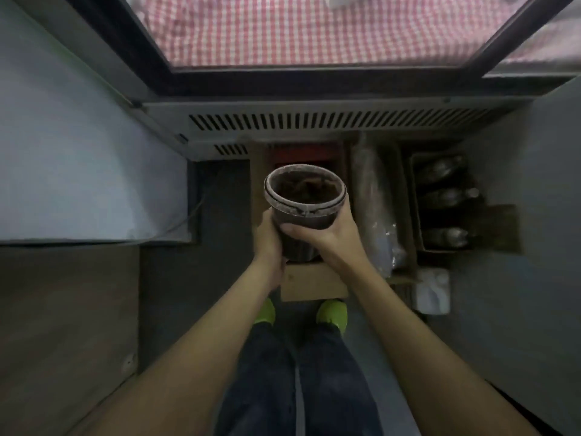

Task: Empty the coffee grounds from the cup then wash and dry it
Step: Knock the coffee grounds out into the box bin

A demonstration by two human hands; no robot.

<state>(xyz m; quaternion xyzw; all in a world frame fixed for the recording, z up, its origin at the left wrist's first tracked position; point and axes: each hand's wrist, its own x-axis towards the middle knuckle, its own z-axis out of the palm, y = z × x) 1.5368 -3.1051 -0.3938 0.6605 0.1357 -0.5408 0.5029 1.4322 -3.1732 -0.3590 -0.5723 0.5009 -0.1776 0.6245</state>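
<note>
A dark plastic cup (303,217) with a pale, grubby rim stands upright in mid-air at the centre of the head view, with dark brown coffee grounds (303,188) inside it. My left hand (267,239) wraps its left side and lower part. My right hand (327,232) grips its right side, thumb laid across the front wall. Both forearms reach in from the bottom of the frame. The cup's base is hidden behind my hands.
Directly below the cup sits an open cardboard box (314,286) on the floor. To its right lie a plastic-wrapped roll (372,209) and a box of bottles (445,202). A vented metal unit (314,121) with a glass top runs across ahead. My green shoes (331,314) stand by the box.
</note>
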